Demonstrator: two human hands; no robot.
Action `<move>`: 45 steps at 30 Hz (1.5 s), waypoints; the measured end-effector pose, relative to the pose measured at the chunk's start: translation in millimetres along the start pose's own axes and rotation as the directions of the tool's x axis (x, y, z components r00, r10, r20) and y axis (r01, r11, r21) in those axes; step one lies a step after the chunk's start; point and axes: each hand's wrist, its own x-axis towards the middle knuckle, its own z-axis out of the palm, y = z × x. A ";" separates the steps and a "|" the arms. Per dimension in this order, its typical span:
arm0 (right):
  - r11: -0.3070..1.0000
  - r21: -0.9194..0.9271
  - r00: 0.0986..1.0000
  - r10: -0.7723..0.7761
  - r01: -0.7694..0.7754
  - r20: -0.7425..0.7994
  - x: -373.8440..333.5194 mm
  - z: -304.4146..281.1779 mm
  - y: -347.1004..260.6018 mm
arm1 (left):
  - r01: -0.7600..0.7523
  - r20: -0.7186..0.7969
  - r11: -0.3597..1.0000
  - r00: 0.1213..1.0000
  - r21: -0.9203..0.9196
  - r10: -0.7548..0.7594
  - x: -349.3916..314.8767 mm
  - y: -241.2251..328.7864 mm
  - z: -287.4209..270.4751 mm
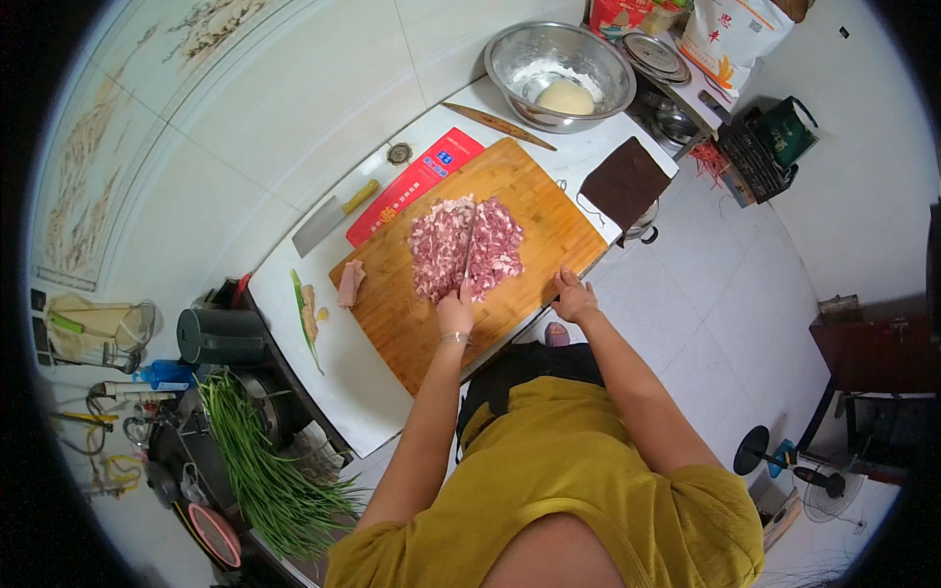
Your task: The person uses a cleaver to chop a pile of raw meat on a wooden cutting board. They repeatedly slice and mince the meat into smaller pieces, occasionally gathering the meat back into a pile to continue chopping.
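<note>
Seen from above the person's head: a mustard-yellow shirt fills the bottom of the view, and two bare forearms reach up and away from it toward a white surface [343, 382]. The left hand [455, 312], with a thin bracelet at the wrist, is curled shut around the handle of a cleaver [468, 250] — its blade runs straight away from the hand, standing edge-down in the middle of a heap of chopped pink meat [463, 247]. So the knife's long axis points from the person outward, and the meat lies directly ahead of the left hand, touching the blade on both sides. The right hand [573, 297] sits well to the right of the heap, fingers loosely bent and resting on the near right edge of the wooden cutting board [412, 328], holding nothing; the left hand is clearly the nearer one to the meat. A separate strip of pale meat [350, 282] lies at the board's left edge. Farther off — a second cleaver with a yellow handle [333, 214], a red packet [414, 184], and at the back a steel bowl [510, 54] holding a ball of dough [566, 97].
</note>
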 end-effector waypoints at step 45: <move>1.000 -0.024 1.000 0.018 -0.018 0.009 7.2 -0.9 -0.9 | -0.009 -0.067 0.996 0.998 -0.084 0.003 34.3 -44.8 13.7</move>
